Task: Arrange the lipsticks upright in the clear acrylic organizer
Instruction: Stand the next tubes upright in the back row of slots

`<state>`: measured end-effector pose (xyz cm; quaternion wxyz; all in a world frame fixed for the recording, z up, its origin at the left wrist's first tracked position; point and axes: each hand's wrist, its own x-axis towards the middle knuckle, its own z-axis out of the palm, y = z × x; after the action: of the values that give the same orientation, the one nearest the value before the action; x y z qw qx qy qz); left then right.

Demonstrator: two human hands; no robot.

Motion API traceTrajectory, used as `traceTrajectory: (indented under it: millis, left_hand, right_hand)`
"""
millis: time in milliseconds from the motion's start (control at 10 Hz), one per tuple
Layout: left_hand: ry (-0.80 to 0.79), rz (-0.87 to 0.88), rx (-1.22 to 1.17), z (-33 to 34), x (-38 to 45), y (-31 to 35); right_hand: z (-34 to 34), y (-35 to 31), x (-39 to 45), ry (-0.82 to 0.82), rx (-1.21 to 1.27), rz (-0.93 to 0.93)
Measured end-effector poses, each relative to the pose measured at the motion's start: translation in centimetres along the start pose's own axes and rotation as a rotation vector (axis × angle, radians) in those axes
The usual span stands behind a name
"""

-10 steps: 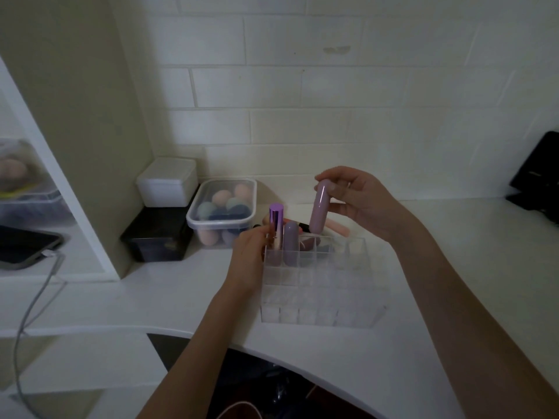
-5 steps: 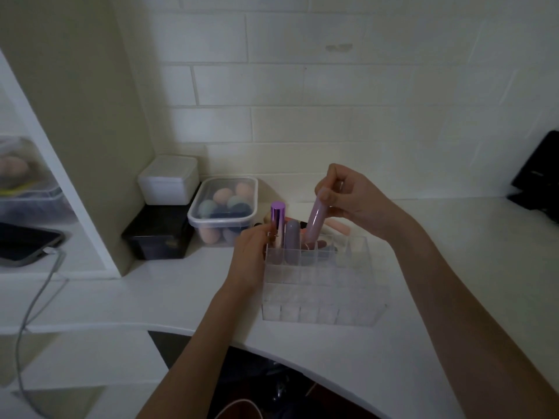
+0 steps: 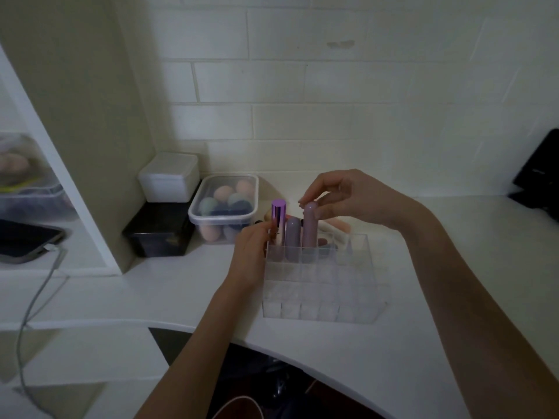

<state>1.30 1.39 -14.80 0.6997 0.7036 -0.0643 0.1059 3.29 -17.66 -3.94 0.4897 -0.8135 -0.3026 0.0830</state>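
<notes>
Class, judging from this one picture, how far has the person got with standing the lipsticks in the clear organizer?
Done: a shiny purple lipstick and a grey-lilac lipstick stand in the organizer's back row. In hand: the right hand pinches the top of a pink lipstick, upright in the next slot; the left hand touches the organizer's back left corner. Left: at least one peach tube lies behind; most slots are empty.

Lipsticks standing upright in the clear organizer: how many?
3, side by side in the clear acrylic organizer's back row: shiny purple metallic lipstick leftmost, short mauve lipstick, tall pink lipstick. More lie behind, partly hidden.
</notes>
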Motion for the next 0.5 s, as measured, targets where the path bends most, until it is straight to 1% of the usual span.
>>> traceTrajectory:
  millis: [100, 200, 300, 400, 500]
  left_hand:
    - [0.007, 0.013, 0.004, 0.0, -0.1, 0.1]
    - [0.013, -0.004, 0.004, 0.1, -0.2, 0.5]
    - [0.02, 0.046, 0.039, 0.4, -0.6, 1.4]
    - [-0.027, 0.081, 0.127, 0.2, -0.6, 1.4]
    - [0.01, -0.001, 0.004, 0.0, -0.2, 0.3]
  right_hand:
    - [-0.4, -0.1, -0.1, -0.038, -0.044, 0.006]
    - [-0.3, 0.4, 0.1, -0.103, -0.151, 0.024]
    - [0.0, 1.1, 0.6, -0.117, -0.273, 0.043]
    - [-0.4, 1.0, 0.6, -0.108, -0.345, 0.066]
    - [-0.6, 1.3, 0.4, -0.076, -0.249, 0.053]
